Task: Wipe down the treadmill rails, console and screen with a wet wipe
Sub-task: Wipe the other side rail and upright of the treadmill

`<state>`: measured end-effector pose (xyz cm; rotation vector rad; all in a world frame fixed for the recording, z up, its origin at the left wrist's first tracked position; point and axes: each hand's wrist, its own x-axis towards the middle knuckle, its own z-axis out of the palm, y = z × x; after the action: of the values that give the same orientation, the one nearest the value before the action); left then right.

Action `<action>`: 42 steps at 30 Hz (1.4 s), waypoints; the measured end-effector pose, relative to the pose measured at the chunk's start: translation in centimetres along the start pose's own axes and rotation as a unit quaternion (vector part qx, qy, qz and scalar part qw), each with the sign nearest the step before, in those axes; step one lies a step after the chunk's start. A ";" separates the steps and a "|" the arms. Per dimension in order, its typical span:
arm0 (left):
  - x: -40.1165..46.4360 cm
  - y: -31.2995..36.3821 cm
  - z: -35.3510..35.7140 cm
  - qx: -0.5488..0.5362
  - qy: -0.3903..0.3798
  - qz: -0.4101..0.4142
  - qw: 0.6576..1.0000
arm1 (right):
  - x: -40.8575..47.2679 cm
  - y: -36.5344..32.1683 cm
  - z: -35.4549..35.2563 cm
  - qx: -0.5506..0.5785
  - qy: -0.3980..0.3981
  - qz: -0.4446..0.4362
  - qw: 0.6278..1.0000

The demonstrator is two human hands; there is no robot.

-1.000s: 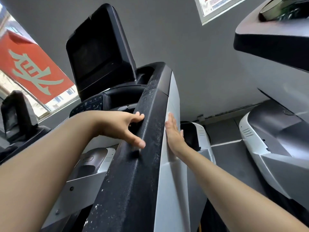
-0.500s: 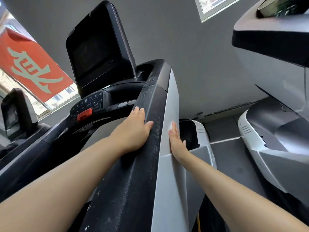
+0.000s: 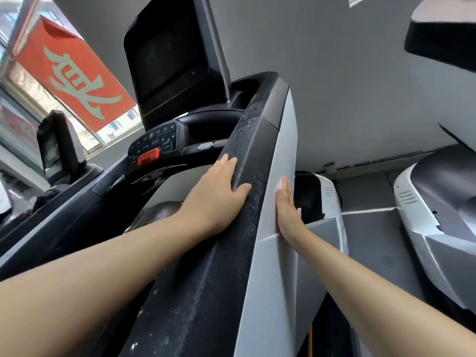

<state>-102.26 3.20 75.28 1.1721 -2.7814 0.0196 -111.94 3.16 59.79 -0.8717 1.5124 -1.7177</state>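
- The left hand (image 3: 219, 191) lies flat on the inner side of the treadmill's right rail (image 3: 219, 253), fingers straight and together pointing toward 1 o'clock, thumb spread across the black top surface; it grips nothing that can be seen.
- The right hand (image 3: 287, 215) presses flat against the rail's silver outer panel (image 3: 273, 292), fingers straight and pointing toward 12 o'clock, thumb sticking out toward 3 o'clock; nothing is held in it either.
- No wet wipe shows in either hand; whether one is trapped beneath a palm cannot be told.
- The rail runs from the lower centre up toward 1 o'clock, its black top speckled with pale spots and dust.
- The console (image 3: 154, 148) sits at 10 o'clock from the left hand, with a keypad of small buttons and a red stop button (image 3: 148, 156) at its lower edge.
- The dark screen (image 3: 170, 55) stands above the console, at 11 o'clock from the hands, tilted back and blank.
- Two oval silver pads (image 3: 212, 144) sit on the cross bar just beyond the left fingertips.
- At 9 o'clock a second machine's smaller screen (image 3: 58, 148) stands by a window, with a red banner (image 3: 74, 70) bearing a pale character outside.
- At 3 o'clock lies another treadmill's silver and grey motor cover (image 3: 438, 202); its console overhangs at 2 o'clock.
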 end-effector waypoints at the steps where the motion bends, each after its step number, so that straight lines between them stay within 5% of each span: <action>1: -0.1 0.0 -0.1 -0.001 -0.001 -0.010 1.000 | 0.1 0.3 -0.1 0.001 -0.005 0.037 0.999; 3: -0.3 0.1 0.1 -0.011 -0.004 -0.031 0.999 | -0.3 0.5 0.0 0.001 -0.015 0.052 0.999; 10: 0.3 0.2 0.6 -0.019 0.030 -0.045 0.998 | -1.9 -2.6 0.4 -0.019 -0.029 -0.109 0.993; 16: -0.6 0.5 0.6 -0.038 0.010 -0.146 0.988 | -1.7 -2.3 0.1 -0.025 -0.023 0.036 0.999; 21: 0.6 1.2 0.4 -0.047 -0.024 -0.239 0.970 | -4.3 -3.3 1.0 -0.003 -0.067 -0.101 0.993; 29: 0.3 1.3 0.1 -0.092 -0.022 -0.249 0.964 | -2.7 -3.1 0.2 -0.030 -0.051 -0.064 0.996; 33: 0.5 0.6 0.2 -0.089 -0.006 -0.231 0.969 | -4.1 -4.1 0.6 -0.058 -0.059 -0.165 0.983; 38: 0.8 -0.2 0.8 -0.259 0.049 -0.230 0.937 | -8.5 -3.0 1.8 -0.059 -0.072 -0.195 0.976; 42: 0.8 -0.4 0.8 -0.322 0.069 -0.248 0.911 | -2.2 -4.9 -0.4 -0.169 -0.072 -0.162 0.970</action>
<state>-102.62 2.37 74.55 1.5293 -2.0181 -0.7603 -111.37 5.74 64.46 -1.4574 1.6585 -1.5931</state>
